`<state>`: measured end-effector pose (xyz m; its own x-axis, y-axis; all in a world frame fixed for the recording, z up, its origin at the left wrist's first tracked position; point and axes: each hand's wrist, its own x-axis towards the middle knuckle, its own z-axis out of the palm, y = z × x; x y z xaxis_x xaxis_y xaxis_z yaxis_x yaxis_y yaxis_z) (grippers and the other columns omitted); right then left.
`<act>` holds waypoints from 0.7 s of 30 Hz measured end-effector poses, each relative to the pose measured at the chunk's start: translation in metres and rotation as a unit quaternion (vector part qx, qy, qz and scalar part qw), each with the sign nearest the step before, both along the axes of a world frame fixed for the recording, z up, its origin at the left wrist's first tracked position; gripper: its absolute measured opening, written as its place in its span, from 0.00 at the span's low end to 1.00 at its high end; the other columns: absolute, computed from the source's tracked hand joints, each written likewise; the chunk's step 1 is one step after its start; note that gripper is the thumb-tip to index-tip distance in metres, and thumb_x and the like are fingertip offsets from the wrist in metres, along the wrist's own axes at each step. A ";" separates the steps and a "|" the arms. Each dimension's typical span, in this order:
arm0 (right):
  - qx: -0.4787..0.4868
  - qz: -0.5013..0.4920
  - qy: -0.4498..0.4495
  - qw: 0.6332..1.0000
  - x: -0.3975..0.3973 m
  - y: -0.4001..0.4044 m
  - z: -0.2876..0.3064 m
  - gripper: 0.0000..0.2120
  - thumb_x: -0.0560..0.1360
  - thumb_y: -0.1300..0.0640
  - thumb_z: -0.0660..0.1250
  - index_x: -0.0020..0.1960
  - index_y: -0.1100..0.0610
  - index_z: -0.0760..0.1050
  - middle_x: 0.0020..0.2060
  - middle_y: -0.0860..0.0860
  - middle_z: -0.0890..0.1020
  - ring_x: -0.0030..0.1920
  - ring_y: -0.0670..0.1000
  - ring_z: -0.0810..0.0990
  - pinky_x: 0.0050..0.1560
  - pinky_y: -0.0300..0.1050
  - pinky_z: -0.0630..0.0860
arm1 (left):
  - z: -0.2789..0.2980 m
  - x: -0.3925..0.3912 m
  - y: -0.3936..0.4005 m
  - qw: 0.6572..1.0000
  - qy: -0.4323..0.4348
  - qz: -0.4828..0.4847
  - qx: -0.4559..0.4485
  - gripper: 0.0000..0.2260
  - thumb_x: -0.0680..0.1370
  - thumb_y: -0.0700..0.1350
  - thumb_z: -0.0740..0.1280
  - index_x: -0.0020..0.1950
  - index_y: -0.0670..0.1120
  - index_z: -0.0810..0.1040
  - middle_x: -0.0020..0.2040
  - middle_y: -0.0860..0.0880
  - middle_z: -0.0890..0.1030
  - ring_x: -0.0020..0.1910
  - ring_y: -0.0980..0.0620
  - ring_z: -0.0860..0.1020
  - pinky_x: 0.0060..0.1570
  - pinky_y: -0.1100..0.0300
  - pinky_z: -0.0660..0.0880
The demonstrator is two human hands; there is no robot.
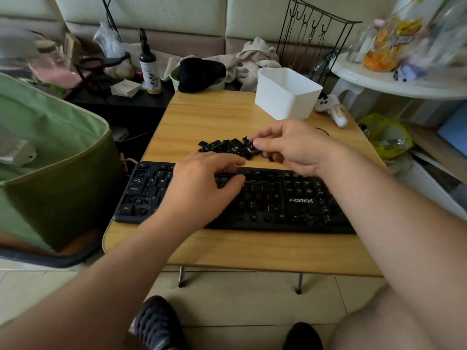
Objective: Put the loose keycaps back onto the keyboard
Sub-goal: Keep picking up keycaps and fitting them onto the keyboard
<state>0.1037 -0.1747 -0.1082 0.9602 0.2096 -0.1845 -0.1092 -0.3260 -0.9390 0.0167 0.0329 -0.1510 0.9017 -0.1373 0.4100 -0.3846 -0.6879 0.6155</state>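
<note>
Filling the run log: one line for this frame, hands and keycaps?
right hand: pinching keycap at pile | left hand: resting on keyboard | keyboard: sockets still bare

The black keyboard [252, 198] reads "FOREV" in white beside its keys.

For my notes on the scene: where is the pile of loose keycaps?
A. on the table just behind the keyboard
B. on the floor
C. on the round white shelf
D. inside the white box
A: the loose keycaps lie on the table, just behind the keyboard.
</note>
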 end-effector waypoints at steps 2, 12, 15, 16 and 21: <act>0.127 0.034 0.107 0.986 -0.011 -0.005 0.007 0.08 0.73 0.62 0.73 0.52 0.57 0.83 0.42 0.54 0.86 0.36 0.47 0.78 0.37 0.37 0.72 | 0.004 0.003 0.000 0.995 0.050 0.010 -0.086 0.13 0.78 0.54 0.74 0.62 0.62 0.80 0.48 0.64 0.84 0.52 0.64 0.79 0.56 0.60 0.76; 0.160 0.122 0.167 0.965 -0.039 -0.013 0.006 0.06 0.71 0.56 0.71 0.46 0.55 0.85 0.40 0.55 0.84 0.37 0.49 0.77 0.41 0.41 0.69 | 0.015 -0.010 -0.011 0.970 0.072 -0.050 -0.225 0.14 0.74 0.48 0.79 0.56 0.58 0.82 0.46 0.60 0.86 0.49 0.58 0.83 0.55 0.53 0.80; 0.149 0.128 0.161 0.967 -0.042 -0.015 0.005 0.06 0.71 0.55 0.72 0.45 0.54 0.84 0.39 0.54 0.83 0.38 0.49 0.76 0.44 0.43 0.68 | 0.016 -0.014 -0.012 0.970 0.079 -0.064 -0.219 0.14 0.73 0.48 0.79 0.55 0.59 0.82 0.46 0.60 0.86 0.50 0.58 0.84 0.56 0.49 0.80; 0.144 0.127 0.158 0.969 -0.043 -0.015 0.005 0.07 0.71 0.54 0.72 0.47 0.55 0.84 0.39 0.54 0.83 0.38 0.49 0.76 0.44 0.43 0.68 | 0.016 -0.015 -0.013 0.970 0.082 -0.069 -0.219 0.13 0.73 0.48 0.79 0.55 0.58 0.83 0.46 0.59 0.86 0.50 0.57 0.84 0.55 0.47 0.80; 0.101 0.113 0.125 0.981 -0.050 -0.011 0.007 0.08 0.71 0.52 0.73 0.48 0.55 0.83 0.39 0.54 0.83 0.37 0.49 0.76 0.42 0.44 0.68 | 0.014 -0.018 -0.017 0.970 0.088 -0.073 -0.215 0.13 0.74 0.48 0.79 0.55 0.59 0.82 0.45 0.60 0.86 0.48 0.57 0.83 0.52 0.47 0.81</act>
<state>0.0540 -0.1860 -0.1013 0.8157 0.4680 -0.3401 -0.2903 -0.1774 -0.9404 -0.0011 0.0159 -0.1367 0.9469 -0.1195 0.2984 -0.3210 -0.2991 0.8986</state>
